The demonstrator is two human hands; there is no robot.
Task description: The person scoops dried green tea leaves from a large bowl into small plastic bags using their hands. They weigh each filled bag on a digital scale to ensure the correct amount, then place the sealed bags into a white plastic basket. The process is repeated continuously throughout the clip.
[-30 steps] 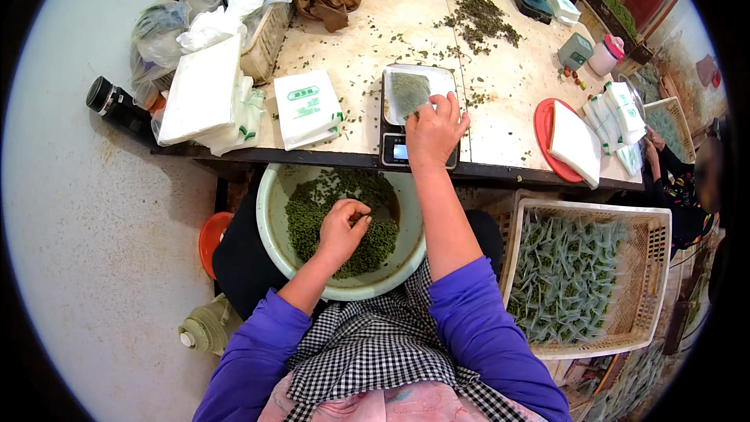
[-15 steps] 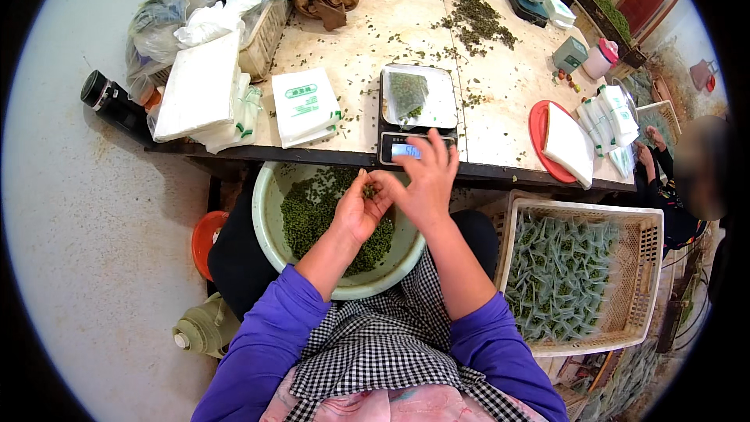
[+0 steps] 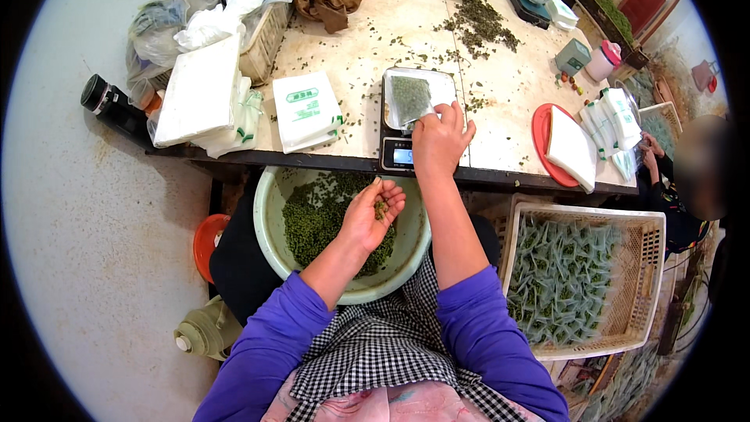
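Observation:
My left hand is cupped palm up above a pale green basin, with a few small green peppercorns in its curled fingers. More green peppercorns lie in the basin on my lap. On the table's near edge stands a digital scale with a lit display, partly covered by my right hand. A clear plastic bag of peppercorns lies on its pan. The right thumb and forefinger are closed at the near end of the bag; the other fingers spread to the right.
Left of the scale lies a stack of white bags; more bags rest by a red plate on the right. A plastic crate of filled bags sits at my right. Loose peppercorns are scattered across the table. Another person is at far right.
My right hand has moved from beside the left hand up to the bag on the scale. The bag now lies flatter. My left hand stays over the basin, its palm more open to view.

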